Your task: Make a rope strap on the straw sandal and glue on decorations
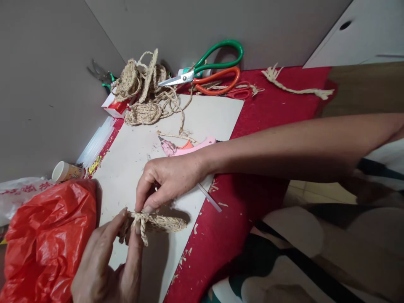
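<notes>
My left hand [104, 261] comes up from the bottom edge and grips one end of a small braided straw piece [158, 222] between thumb and fingers. My right hand [167, 181] reaches in from the right and pinches the same piece from above, near the knot with its short dangling tail. The straw piece lies just over a grey cardboard sheet [202, 115] on the red cloth [271, 105]. Behind my right wrist lies a pink glue gun [186, 147].
A red plastic bag [47, 240] fills the lower left, with a small paper cup [65, 171] behind it. A heap of braided straw [142, 90] and green-handled scissors [214, 59] over orange-handled scissors [217, 80] lie at the back. A glue stick [210, 198] rests by the cardboard's edge.
</notes>
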Motion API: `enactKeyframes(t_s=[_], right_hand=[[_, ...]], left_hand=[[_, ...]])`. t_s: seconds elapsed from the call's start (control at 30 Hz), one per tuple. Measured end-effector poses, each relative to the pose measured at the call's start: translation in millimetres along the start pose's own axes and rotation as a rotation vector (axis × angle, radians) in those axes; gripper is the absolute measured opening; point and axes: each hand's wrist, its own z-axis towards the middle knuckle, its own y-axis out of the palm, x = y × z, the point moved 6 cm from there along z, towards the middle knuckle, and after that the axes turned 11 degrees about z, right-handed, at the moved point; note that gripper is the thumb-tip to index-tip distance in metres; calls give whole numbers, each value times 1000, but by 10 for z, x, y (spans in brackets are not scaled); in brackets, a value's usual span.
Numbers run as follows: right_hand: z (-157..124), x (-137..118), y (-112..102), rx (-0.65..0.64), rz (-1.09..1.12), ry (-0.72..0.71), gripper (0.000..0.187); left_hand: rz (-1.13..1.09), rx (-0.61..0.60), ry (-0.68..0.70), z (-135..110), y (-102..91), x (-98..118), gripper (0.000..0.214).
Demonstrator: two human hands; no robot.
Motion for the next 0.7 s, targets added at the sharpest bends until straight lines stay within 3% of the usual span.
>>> enactKeyframes(t_s=[0.13, 0.3, 0.53, 0.7], right_hand=[[-2, 0, 5, 11, 37, -27, 23], [-1, 56, 41, 18, 185, -4, 14], [-4, 111, 102, 17, 262, -27, 9], [-44, 39, 92, 86, 246, 54, 19]], left_hand=[[79, -3, 77, 76, -19, 9, 36], [-219, -104, 130, 52, 98, -71, 52], [-344, -86, -112, -4, 91, -90, 34], [-325, -41, -230, 19, 15, -32, 28]])
